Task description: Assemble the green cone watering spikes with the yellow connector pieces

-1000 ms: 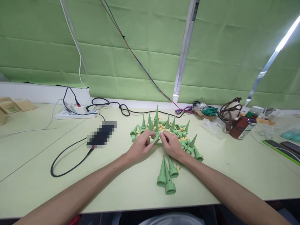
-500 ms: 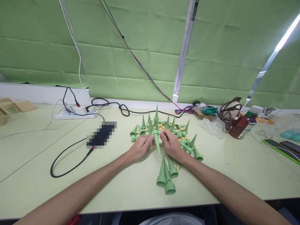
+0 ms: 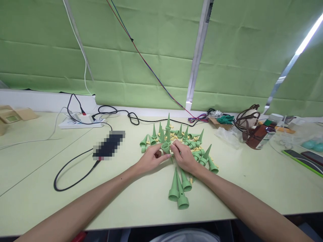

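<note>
My left hand (image 3: 152,157) is closed around a green plastic watering spike (image 3: 165,148), fingers behind it and thumb stretched across its lower part. The spike's wide threaded mouth faces up toward me, and its point slants downward, partly hidden by the thumb. Right beside it, my right hand (image 3: 184,155) has its fingers curled and pinched together close to the rim; what lies in the pinch is hidden. Beyond both hands stand and lie several more green spikes (image 3: 185,133) among small yellow plastic pieces (image 3: 174,136). Nearer me, loose spikes (image 3: 174,190) lie on the table.
On the left, a black device (image 3: 108,145), blurred out, lies with its cable, near a white power strip (image 3: 82,122). At right stand a brown bottle (image 3: 261,136), a clear plastic bag (image 3: 228,137) and a green-edged phone (image 3: 300,159). A black cable (image 3: 156,120) runs along the back.
The spike in my left hand has tipped, so its open mouth now faces me instead of its point coming toward me. My left thumb has stretched out; the right hand has barely moved.
</note>
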A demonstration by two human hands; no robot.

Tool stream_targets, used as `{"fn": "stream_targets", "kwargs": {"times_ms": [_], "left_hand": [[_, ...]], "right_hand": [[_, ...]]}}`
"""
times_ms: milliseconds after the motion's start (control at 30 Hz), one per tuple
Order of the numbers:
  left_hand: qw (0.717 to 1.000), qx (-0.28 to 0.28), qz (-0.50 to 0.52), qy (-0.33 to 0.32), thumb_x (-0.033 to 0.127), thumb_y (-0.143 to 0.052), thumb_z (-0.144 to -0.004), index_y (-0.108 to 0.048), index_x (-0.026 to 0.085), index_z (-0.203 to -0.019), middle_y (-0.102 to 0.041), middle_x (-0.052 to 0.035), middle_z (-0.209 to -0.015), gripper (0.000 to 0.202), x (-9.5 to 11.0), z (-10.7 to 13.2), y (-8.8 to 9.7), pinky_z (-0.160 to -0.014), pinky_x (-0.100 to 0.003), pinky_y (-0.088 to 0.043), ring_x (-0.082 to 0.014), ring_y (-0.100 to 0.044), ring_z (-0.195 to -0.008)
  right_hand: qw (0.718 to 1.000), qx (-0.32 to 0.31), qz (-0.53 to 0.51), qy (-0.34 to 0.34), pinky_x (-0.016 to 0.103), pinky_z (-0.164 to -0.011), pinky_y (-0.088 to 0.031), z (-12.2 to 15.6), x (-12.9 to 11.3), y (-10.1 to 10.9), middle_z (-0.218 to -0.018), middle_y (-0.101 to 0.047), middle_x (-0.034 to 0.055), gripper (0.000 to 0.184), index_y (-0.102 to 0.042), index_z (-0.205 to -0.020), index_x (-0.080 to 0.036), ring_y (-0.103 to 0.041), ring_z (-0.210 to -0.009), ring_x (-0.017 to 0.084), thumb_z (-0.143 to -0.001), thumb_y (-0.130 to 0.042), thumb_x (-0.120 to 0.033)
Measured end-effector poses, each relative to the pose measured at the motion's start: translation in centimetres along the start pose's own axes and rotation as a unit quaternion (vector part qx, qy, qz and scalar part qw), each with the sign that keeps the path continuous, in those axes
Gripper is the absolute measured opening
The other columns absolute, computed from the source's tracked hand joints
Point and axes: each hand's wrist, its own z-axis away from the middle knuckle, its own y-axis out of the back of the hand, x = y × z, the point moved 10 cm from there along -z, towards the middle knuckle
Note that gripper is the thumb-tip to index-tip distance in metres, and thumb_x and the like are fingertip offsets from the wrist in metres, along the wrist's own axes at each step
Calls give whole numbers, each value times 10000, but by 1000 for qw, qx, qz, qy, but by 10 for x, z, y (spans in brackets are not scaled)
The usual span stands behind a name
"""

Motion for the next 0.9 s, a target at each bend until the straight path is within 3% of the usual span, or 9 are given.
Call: {"fn": "stream_targets", "kwargs": {"times_ms": [267, 433, 633, 800, 900], "left_hand": [[998, 30, -32, -45, 414, -603, -895, -563, 163, -771, -460, 24, -680, 282, 14, 0, 7, -519, -221, -328, -103, -398, -597], [994, 36, -37, -94, 208, -553, -894, -678, 176, -930, -519, -5, -746, 133, 23, 2, 10, -523, -212, -342, -108, -450, -625], [988, 47, -63, -130, 3, -460, -762, -692, 195, -1044, -568, -21, -836, 413, 26, 4, 10, -540, -205, -360, -104, -479, -642], [997, 49, -25, -49, -4, -470, -715, -580, 189, -1163, -572, -1, -889, 500, 16, 1, 12, -518, -191, -375, -56, -436, -537], [998, 57, 37, 17, 98, -553, -772, -535, 189, -1100, -559, 16, -862, 341, 8, -2, 17, -492, -184, -374, -47, -444, -508]], "right_hand": [[1000, -11, 4, 9, 259, -582, -333, 0, -1, -3, -658, -431, -25, 303, -378, -746, -222, -407, -587, 137, -1028, -348, -329], [1000, -14, 15, 14, 266, -573, -309, 0, -2, -4, -633, -400, -32, 325, -331, -716, -223, -377, -563, 131, -1026, -354, -318], [999, -16, 23, 37, 270, -543, -271, 0, -5, -6, -580, -360, -45, 342, -300, -686, -219, -327, -516, 120, -1018, -358, -279], [999, -4, 15, 37, 262, -545, -271, 0, -5, -3, -588, -364, -45, 346, -310, -685, -214, -329, -526, 114, -1017, -379, -284], [999, 0, 10, 31, 258, -556, -283, 0, -5, -1, -607, -370, -42, 341, -322, -691, -213, -341, -543, 115, -1014, -394, -294]]}}
